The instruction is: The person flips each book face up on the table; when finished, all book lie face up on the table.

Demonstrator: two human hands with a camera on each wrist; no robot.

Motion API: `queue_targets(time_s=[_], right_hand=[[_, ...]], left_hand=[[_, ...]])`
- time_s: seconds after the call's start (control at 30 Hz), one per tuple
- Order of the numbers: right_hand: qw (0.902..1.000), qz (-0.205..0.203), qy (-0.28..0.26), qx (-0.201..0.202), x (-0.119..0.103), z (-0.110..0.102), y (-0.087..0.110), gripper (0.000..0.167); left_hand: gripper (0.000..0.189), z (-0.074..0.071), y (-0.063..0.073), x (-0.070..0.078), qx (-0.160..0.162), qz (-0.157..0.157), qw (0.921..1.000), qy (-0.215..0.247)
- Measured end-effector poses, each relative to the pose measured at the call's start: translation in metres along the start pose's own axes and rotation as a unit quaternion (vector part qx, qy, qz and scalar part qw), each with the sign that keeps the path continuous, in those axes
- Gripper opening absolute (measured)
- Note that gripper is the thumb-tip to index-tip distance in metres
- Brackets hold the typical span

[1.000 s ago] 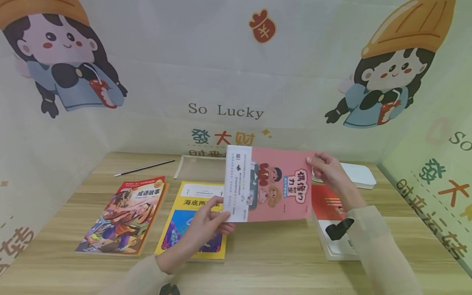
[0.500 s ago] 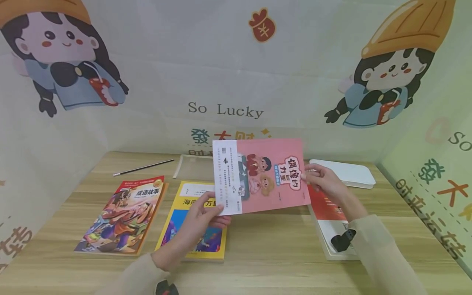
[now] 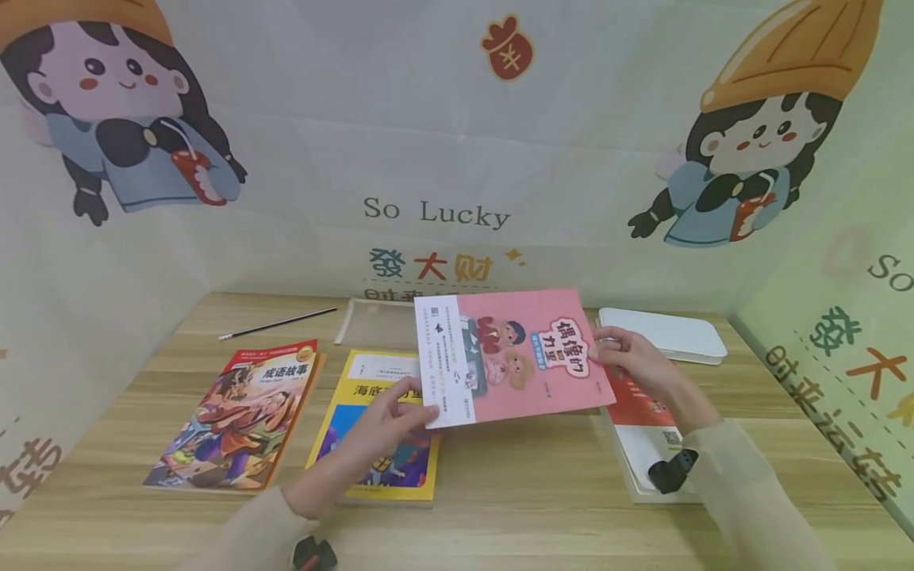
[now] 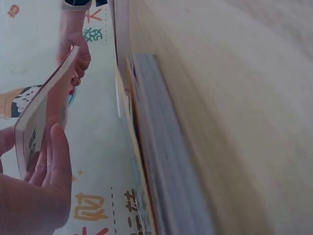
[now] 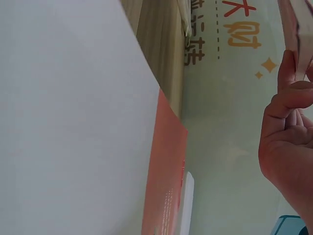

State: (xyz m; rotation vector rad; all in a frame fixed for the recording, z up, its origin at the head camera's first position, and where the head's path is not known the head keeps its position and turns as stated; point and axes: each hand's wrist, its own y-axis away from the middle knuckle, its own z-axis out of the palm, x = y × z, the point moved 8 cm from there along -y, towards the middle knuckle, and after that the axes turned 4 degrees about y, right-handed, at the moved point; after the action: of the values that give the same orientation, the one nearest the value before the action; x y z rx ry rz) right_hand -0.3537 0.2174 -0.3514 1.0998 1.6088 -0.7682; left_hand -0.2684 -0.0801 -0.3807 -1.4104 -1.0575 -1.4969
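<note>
A pink book (image 3: 528,349) with a white band is held up between both hands, above the table and turned sideways. My left hand (image 3: 385,424) pinches its near left corner, thumb on the cover and fingers beneath, over a yellow book (image 3: 339,416). At the opposite short edge, my right hand (image 3: 635,361) pinches the book, above a red-and-white book (image 3: 646,444) on the table. In the left wrist view the left hand (image 4: 41,181) supports the pink book (image 4: 49,103) from below. The right wrist view has the right hand (image 5: 288,132) gripping the book's edge.
A colourful storybook (image 3: 236,420) lies at the left of the table (image 3: 528,492). Behind it is a dark pencil (image 3: 278,323). A beige pouch (image 3: 374,323) lies at the back, and a white case (image 3: 664,335) at the back right. A printed cloth (image 3: 428,143) encloses the table.
The pink book moved left and up, then came down and tilted flatter. Both hands moved with it, the right one settling lower along the book's right edge.
</note>
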Motion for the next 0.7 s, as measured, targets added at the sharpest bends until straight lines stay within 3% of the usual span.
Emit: queue_targets(time_s=[0.17, 0.43, 0.7], right_hand=[[0.9987, 0.006, -0.041, -0.029, 0.004, 0.005, 0.001, 0.032], [0.9969, 0.025, -0.05, -0.056, 0.01, 0.011, 0.0, 0.026], [0.9925, 0.014, -0.072, -0.098, 0.011, 0.019, 0.001, 0.018]], left_hand=[[0.042, -0.005, -0.003, 0.001, 0.011, -0.011, 0.9998, 0.014], [0.042, -0.024, -0.007, 0.005, 0.102, -0.018, 0.992, 0.072], [0.052, -0.033, -0.011, 0.01, 0.102, 0.002, 0.9889, 0.107]])
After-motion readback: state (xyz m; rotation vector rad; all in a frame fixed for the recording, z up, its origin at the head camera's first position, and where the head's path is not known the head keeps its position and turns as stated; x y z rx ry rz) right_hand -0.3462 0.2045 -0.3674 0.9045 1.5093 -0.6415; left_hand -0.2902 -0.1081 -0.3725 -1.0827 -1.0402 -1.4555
